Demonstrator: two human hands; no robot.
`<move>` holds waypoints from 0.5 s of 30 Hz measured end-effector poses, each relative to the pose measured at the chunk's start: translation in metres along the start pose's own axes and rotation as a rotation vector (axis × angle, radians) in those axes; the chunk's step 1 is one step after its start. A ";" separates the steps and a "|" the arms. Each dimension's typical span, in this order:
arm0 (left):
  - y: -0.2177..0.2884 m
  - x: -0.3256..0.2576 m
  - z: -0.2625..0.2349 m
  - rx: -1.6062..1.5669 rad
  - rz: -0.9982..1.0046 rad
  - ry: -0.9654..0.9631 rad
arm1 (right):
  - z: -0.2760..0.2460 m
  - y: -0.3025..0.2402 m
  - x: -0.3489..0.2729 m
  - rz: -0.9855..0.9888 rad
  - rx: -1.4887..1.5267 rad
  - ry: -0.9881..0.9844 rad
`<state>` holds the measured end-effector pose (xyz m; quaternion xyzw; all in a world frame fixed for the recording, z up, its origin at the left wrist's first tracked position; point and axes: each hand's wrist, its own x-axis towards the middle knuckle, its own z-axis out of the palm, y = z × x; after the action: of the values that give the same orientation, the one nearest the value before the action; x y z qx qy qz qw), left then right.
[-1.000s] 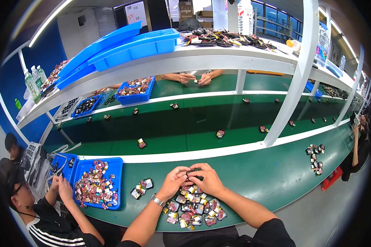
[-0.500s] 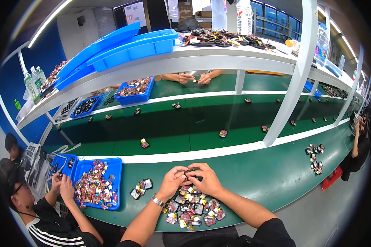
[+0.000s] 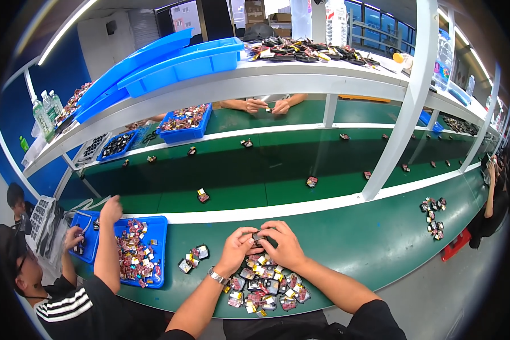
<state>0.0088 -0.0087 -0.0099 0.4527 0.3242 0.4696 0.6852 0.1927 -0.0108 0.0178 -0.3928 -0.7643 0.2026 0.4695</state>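
Over the near edge of the green bench, both my hands grip one small black device casing [image 3: 257, 238], much of it covered by fingers. My left hand [image 3: 237, 250], with a metal watch at the wrist, is closed on its left side. From the right, my right hand [image 3: 283, 246] pinches the same casing with thumb and fingers. Just below them lies a heap of small black units [image 3: 266, 288] with red boards and silver and yellow cells showing. A smaller cluster of such units [image 3: 193, 259] rests left of my left wrist.
At left, a co-worker [image 3: 68, 294] sits by a blue tray [image 3: 163, 249] full of parts. Beyond a white rail [image 3: 255, 210], a green conveyor [image 3: 238, 187] carries scattered units. A white post [image 3: 401, 107] supports the shelf overhead. More units [image 3: 432, 218] lie on the bench at right.
The co-worker at left has raised one arm and reached forward past the blue tray. Units on the conveyor have shifted slightly right. My hands stay in place, fingers shifting slightly on the casing.
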 end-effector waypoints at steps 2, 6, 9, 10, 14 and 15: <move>0.002 0.000 0.001 0.011 -0.018 0.010 | 0.000 -0.001 0.001 -0.081 -0.062 0.003; 0.004 0.000 0.002 0.020 -0.043 0.029 | 0.000 -0.001 0.000 -0.185 -0.146 0.037; 0.003 0.000 0.001 0.036 -0.032 0.025 | 0.000 -0.003 -0.001 -0.193 -0.140 0.030; 0.002 0.000 0.000 0.025 -0.031 0.019 | 0.001 -0.003 -0.001 -0.198 -0.155 0.034; 0.001 0.001 0.001 -0.004 -0.030 0.003 | 0.003 -0.001 -0.001 -0.195 -0.214 0.038; 0.001 0.001 0.001 -0.002 -0.027 0.004 | 0.002 -0.003 -0.002 -0.196 -0.214 0.039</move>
<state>0.0099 -0.0083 -0.0083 0.4466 0.3311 0.4616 0.6913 0.1901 -0.0138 0.0177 -0.3681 -0.8069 0.0654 0.4572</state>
